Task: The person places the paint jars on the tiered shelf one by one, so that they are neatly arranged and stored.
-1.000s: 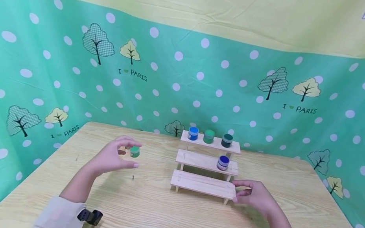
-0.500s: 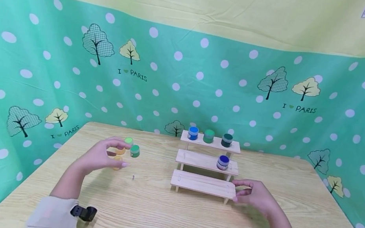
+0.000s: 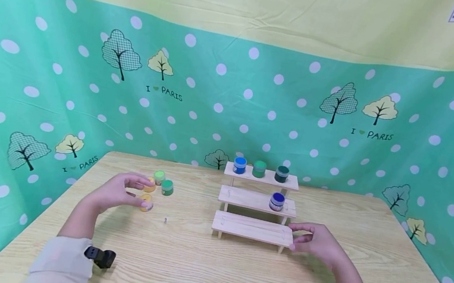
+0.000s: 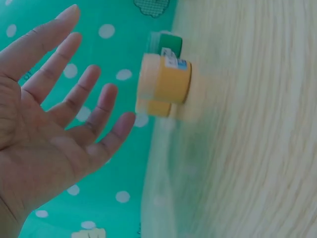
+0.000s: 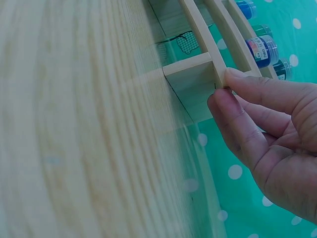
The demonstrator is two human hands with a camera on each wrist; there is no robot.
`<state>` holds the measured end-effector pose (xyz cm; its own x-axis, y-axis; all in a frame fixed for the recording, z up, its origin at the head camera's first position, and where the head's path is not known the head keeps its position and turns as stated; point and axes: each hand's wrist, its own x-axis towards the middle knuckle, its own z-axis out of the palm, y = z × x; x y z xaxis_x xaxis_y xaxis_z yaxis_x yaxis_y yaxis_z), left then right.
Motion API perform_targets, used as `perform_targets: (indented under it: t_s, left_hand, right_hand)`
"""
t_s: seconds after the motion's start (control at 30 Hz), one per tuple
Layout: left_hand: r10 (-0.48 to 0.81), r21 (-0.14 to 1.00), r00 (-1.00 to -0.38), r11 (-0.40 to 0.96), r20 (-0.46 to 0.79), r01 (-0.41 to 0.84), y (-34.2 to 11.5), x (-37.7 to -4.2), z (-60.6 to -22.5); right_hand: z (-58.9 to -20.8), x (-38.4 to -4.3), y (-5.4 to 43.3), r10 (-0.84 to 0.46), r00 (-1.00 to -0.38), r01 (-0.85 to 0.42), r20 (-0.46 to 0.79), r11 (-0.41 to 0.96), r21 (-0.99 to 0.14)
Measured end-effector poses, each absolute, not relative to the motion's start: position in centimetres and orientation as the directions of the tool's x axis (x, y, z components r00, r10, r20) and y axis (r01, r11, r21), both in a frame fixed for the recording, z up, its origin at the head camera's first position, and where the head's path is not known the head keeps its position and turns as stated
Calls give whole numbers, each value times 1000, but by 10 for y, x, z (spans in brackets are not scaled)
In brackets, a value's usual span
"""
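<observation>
My left hand [image 3: 120,192] reaches around two orange-yellow paint jars on the left of the table, thumb and fingers apart. The front jar [image 4: 174,79] stands beyond the spread fingertips in the left wrist view, the other orange jar [image 4: 154,107] partly hidden behind it. My right hand [image 3: 316,245] grips the right end of the lowest step of a three-step wooden display rack [image 3: 253,228]. In the right wrist view its fingertips [image 5: 233,74] pinch that board's corner. On the top step sit a blue jar [image 3: 239,165], a green jar [image 3: 259,169] and a dark green jar [image 3: 282,173].
A purple-blue jar [image 3: 277,201] stands at the right of the middle step. Beside the orange jars are a light green jar [image 3: 159,177] and a green jar [image 3: 167,187]. A tiny object [image 3: 165,220] lies on the wooden table [image 3: 189,264]. A polka-dot curtain [image 3: 194,121] hangs behind.
My left hand has drawn back left and slightly down, away from the green jar, uncovering the light green and orange jars. The right hand and the rack have stayed put.
</observation>
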<state>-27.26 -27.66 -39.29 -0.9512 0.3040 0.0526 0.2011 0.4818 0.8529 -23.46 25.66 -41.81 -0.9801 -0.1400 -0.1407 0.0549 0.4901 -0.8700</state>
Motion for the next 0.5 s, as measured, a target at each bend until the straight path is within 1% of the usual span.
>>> perform_targets:
  t_s: [0.17,0.5]
  left_hand:
    - [305,853,-952,504,-26,137,-284,-279,-401]
    - [357,903,-930,422,-88,77,-292,-290,-415]
  right_hand:
    - [-418,-233,257,-153,-978,51,-144,492,-869]
    - [-418,-232,256,-151,-978,52,-144,492,-869]
